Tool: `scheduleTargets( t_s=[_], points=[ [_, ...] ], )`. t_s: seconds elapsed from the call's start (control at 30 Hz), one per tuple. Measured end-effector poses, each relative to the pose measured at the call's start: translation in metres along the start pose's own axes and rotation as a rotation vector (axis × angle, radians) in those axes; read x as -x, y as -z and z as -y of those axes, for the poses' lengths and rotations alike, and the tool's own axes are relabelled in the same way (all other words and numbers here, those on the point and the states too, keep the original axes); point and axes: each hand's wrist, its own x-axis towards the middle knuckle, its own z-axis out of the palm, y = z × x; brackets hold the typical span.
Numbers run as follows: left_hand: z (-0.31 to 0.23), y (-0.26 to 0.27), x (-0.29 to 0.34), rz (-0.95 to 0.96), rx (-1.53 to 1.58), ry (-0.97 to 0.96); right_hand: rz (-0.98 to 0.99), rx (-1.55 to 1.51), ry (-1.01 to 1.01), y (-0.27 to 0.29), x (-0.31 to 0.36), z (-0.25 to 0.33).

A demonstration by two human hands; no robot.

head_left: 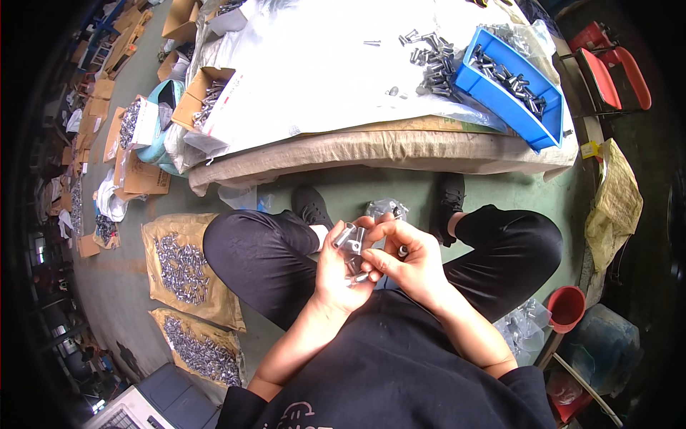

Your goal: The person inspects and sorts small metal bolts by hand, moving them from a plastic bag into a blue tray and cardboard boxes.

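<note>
Metal fittings (344, 236) in cupped left hand (331, 277), right hand (416, 263) perhaps pinching one

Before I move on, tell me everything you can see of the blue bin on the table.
The blue bin is a long, open-topped rectangular tray that looks like plastic. It sits upright, at a slant, on the right of the white-covered table, one end near the front edge. Many dark grey metal pieces lie jumbled inside. A loose pile lies by its left end, a clear bag behind it. The left hand and right hand are away from it.
</note>
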Motion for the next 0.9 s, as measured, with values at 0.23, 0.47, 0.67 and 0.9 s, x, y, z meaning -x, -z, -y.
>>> scheduleTargets(
  t_s=[0.23, 0.47, 0.67, 0.9],
  points=[
    [0.006, 0.0, 0.001, -0.072, -0.106, -0.01, 0.06, 0.48, 0.067, 0.001, -0.004, 0.008],
    [0.011, 0.006, 0.001, 0.065, -0.119, -0.024, -0.063, 0.671, 0.361, -0.006, 0.0, -0.002],
    [0.009, 0.009, 0.001, -0.033, -0.309, -0.161, -0.096, 0.621, 0.506, -0.006, -0.002, -0.01],
    [0.014, -0.003, 0.003, -0.262, -0.454, -0.23, -0.116, -0.39, -0.023, 0.002, 0.006, 0.001]
  ],
)
